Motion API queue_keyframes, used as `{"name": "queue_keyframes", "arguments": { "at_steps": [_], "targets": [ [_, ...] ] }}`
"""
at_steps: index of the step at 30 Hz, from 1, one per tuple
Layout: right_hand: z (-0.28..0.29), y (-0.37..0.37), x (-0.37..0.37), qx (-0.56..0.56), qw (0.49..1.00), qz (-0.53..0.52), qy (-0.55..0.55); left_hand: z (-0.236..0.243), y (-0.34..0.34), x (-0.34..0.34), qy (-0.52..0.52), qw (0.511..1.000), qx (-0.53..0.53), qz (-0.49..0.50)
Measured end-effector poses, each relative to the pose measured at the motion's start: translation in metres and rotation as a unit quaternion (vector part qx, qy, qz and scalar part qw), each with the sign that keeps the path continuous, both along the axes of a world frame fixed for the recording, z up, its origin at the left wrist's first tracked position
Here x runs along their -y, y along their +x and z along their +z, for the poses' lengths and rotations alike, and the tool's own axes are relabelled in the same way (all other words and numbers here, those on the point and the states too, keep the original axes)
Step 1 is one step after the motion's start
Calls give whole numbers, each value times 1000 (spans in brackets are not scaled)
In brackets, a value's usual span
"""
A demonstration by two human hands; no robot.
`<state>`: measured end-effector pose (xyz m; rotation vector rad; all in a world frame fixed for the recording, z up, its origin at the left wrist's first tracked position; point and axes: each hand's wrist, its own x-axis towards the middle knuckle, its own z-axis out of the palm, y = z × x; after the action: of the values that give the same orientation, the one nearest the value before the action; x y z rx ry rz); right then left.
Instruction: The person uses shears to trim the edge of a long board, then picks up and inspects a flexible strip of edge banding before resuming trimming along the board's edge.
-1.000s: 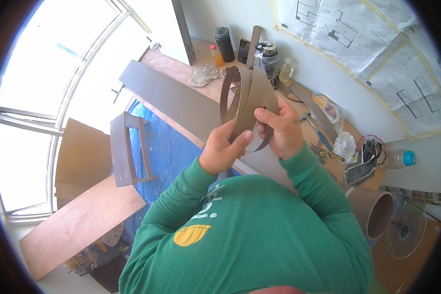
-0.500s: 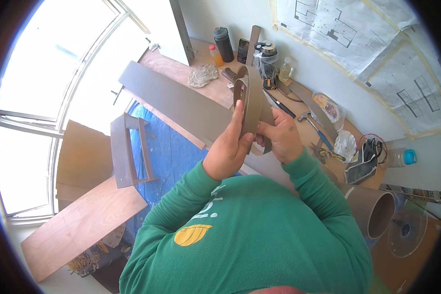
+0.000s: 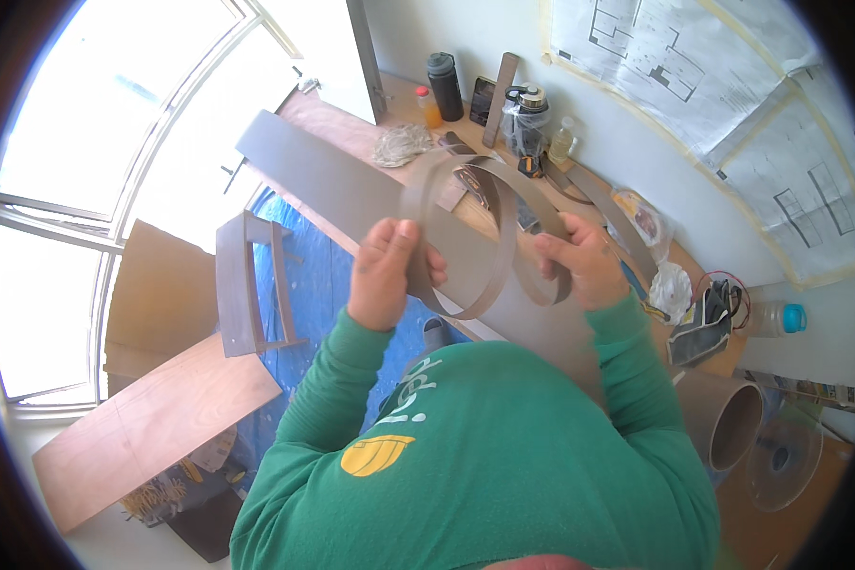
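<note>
A coil of grey-brown edge banding strip [image 3: 415, 201] is spread into wide overlapping loops in front of my chest. My left hand [image 3: 380, 271] grips the left side of the loops, thumb on top and fingers curled round. At the right side, my right hand [image 3: 587, 261] pinches the strip between thumb and fingers. Below the loops lies a long grey-brown board [image 3: 325, 182] on the workbench. Past the coil, a tape measure [image 3: 529, 167] sits near a plastic-wrapped flask [image 3: 525, 122]. My right hand hides part of the bench top.
A black bottle [image 3: 445, 85], orange drink bottle [image 3: 428, 108], phone [image 3: 482, 99] and crumpled cloth [image 3: 403, 145] stand or lie along the back. At right are a tool pouch [image 3: 705, 326] and a large brown tube [image 3: 727, 423]. A plywood sheet [image 3: 157, 427] and small wooden frame [image 3: 247, 285] are at left.
My hands have moved apart, the left one leftward and the right one slightly right. The coil, earlier held narrow and upright, has opened out into wide loops.
</note>
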<state>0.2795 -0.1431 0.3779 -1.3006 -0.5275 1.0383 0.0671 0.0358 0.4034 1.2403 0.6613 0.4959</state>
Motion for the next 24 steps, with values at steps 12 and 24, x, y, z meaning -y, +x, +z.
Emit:
{"name": "queue_keyframes", "arguments": {
  "at_steps": [12, 24],
  "targets": [
    [-151, 103, 73, 257, 934, -116, -219, 86, -61, -59, 173, 983, -53, -38],
    [-50, 63, 73, 245, 957, 28, -153, 140, -41, -27, 320, 908, -184, -198]
  ]
}}
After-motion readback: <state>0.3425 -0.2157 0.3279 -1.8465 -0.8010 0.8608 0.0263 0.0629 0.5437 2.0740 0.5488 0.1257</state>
